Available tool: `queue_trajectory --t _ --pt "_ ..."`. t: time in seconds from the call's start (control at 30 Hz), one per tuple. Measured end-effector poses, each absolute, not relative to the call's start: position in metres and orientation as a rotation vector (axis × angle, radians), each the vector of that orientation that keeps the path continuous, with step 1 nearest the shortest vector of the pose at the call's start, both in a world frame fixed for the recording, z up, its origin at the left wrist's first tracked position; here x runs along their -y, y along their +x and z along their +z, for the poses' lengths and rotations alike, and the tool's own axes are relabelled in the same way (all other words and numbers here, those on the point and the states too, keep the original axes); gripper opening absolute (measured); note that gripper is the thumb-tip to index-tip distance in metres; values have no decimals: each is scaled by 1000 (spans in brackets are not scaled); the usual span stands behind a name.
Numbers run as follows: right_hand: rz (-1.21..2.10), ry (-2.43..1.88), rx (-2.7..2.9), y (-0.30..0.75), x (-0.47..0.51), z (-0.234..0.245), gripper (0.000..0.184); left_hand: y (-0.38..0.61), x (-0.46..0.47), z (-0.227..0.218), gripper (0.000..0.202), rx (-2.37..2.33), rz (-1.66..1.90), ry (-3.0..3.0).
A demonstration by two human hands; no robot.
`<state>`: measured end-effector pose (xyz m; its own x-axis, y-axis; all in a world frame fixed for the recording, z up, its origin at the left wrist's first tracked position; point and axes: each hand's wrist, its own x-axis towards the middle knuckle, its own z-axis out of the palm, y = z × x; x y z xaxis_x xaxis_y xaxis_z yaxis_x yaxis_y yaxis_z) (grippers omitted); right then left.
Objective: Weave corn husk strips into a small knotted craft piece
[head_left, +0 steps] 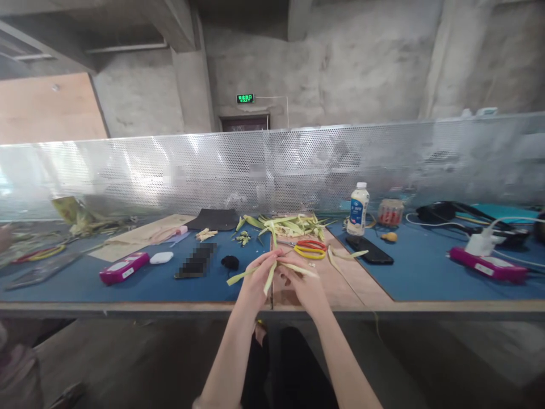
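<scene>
Both hands meet above the table's front edge, around several pale green leaf strips (269, 279) that look like corn husk. My left hand (255, 279) has its fingers closed on the strips where they cross. From the other side, my right hand (303, 286) pinches the same crossing with bent fingers. Strip ends stick out to the left, right, upward and toward me. Just beyond the hands lie scissors (311, 248) with red and yellow handles. A heap of green leaf strips (293, 226) is spread behind them, and one loose strip (335, 262) rests to the right.
On the left are a purple power strip (124, 268), a white case (161, 258) and a small black object (230, 262). To the right stand a milk bottle (358, 209), a black phone (369, 250) and another purple power strip (487, 266). A perforated metal screen (204, 170) runs behind.
</scene>
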<state>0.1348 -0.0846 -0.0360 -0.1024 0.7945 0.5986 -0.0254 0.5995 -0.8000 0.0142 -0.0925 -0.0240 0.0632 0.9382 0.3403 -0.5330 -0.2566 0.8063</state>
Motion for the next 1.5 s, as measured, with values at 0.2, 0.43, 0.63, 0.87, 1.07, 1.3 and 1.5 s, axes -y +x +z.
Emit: queue_trajectory --t 0.2,0.43,0.63,0.87,1.07,1.3,1.5 --pt "811 -709 1460 137 84 -36 19 15 93 -28 32 -521 1464 1116" --pt "840 -712 1391 135 84 -36 22 17 91 -29 37 -555 1469 1148" --pt "833 -738 1286 134 81 -40 26 18 89 -30 39 -544 1464 1133" --pt "796 -737 1152 130 82 -40 67 16 86 -30 38 -509 1492 1057" --pt "841 -692 1320 130 87 -36 54 14 81 -33 37 -459 1586 999" --pt "826 -693 1464 132 81 -38 23 14 79 -34 37 -459 1578 999" --pt "839 -795 1399 132 79 -41 25 14 81 -34 38 -475 1529 1037"
